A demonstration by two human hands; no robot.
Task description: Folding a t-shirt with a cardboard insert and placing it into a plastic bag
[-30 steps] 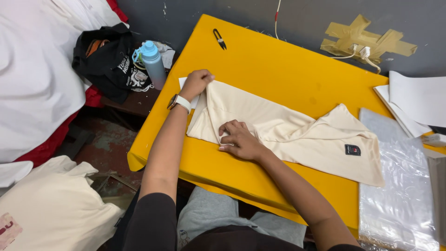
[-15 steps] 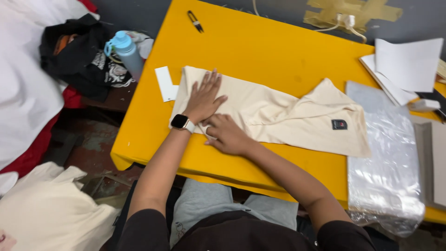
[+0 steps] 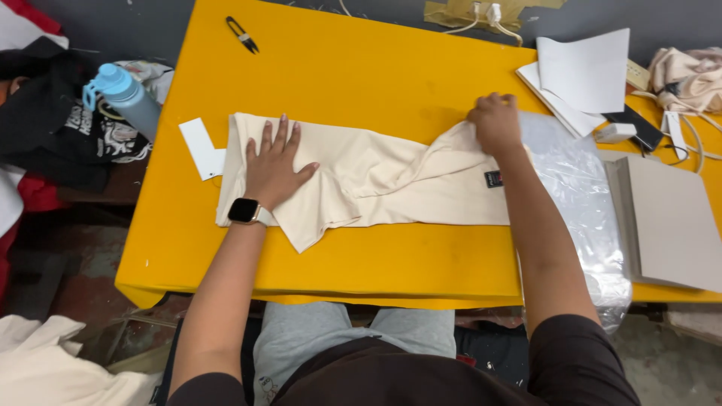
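- Looking down from our head camera, we see a yellow table (image 3: 361, 83) with a cream garment (image 3: 376, 177) lying folded lengthwise across its middle.
- Our left hand (image 3: 272, 169) lies flat and open, fingers spread, pinning the garment's left end; a smartwatch (image 3: 244, 211) sits on that wrist.
- Our right hand (image 3: 495, 120) is well apart from the left and closed on the garment's right end, pinching a bunch of cloth near a small dark label (image 3: 493, 179).
- We judge the step in hand to be folding: one end anchored, the other gathered. Bringing the gripped end over would call for keeping the left palm down so the cloth does not slide.
- A clear plastic bag (image 3: 587, 195) lies flat at the table's right, touching the garment; it looks empty, though we cannot be sure.
- A blue water bottle (image 3: 124, 94) stands off the table's left edge, cap on, contents hidden.
- Small thread snips (image 3: 242, 34) lie at the far edge.
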